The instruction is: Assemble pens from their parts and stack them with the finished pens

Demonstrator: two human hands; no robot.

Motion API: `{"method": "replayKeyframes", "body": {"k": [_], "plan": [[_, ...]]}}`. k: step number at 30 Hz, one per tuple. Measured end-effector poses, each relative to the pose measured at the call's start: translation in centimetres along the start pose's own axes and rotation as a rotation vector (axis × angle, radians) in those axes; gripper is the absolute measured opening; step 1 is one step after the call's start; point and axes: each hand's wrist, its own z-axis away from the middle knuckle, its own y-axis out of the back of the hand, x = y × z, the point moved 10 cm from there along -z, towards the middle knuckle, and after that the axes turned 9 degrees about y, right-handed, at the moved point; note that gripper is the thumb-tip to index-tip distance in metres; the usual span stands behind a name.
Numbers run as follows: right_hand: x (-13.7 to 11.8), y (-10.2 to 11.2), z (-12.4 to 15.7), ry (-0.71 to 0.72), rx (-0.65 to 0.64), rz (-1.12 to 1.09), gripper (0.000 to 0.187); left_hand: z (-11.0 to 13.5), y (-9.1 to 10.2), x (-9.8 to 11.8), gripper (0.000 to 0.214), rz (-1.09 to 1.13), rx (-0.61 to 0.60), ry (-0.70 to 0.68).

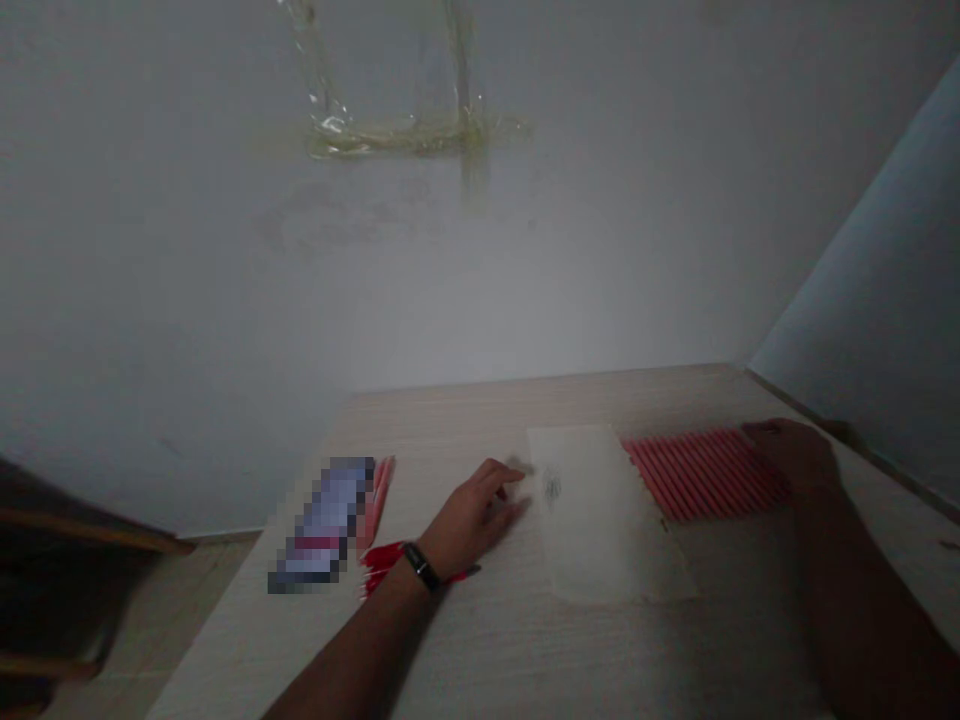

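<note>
Beside the paper (585, 510), left grip (480, 510) blurred but open; right grip (795, 455) on red pencils (701, 475), unclear.

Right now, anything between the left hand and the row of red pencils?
Yes: a sheet of paper lies flat on the table between the left hand and the row of red pencils, with its right edge along the row.

Grey wall (480, 280), pale table (525, 650), beige floor (165, 610)

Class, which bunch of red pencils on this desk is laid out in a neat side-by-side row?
The bunch right of the paper sheet, touched by the right hand; the other red pencils lie loosely by the left wrist.
</note>
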Motion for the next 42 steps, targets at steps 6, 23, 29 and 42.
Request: {"method": "replayKeyframes", "body": {"k": [6, 23, 29, 42], "plan": [[-8.0, -0.6, 1.1, 0.171, -0.039, 0.020, 0.023, 0.1, 0.3, -0.2, 0.035, -0.011, 0.013, 0.008], [-36.5, -5.7, 15.8, 0.869, -0.401, -0.169, 0.019, 0.0, 1.7, -2.1, 0.032, -0.134, 0.093, 0.160], [-37.6, -6.6, 16.5, 0.850, -0.507, -0.061, 0.019, 0.1, 1.8, -2.2, 0.032, -0.168, 0.092, 0.175], [-37.4, -5.9, 17.0, 0.924, -0.387, -0.202, 0.013, 0.9, 5.6, -6.2, 0.029, -0.402, 0.256, 0.422]]}}
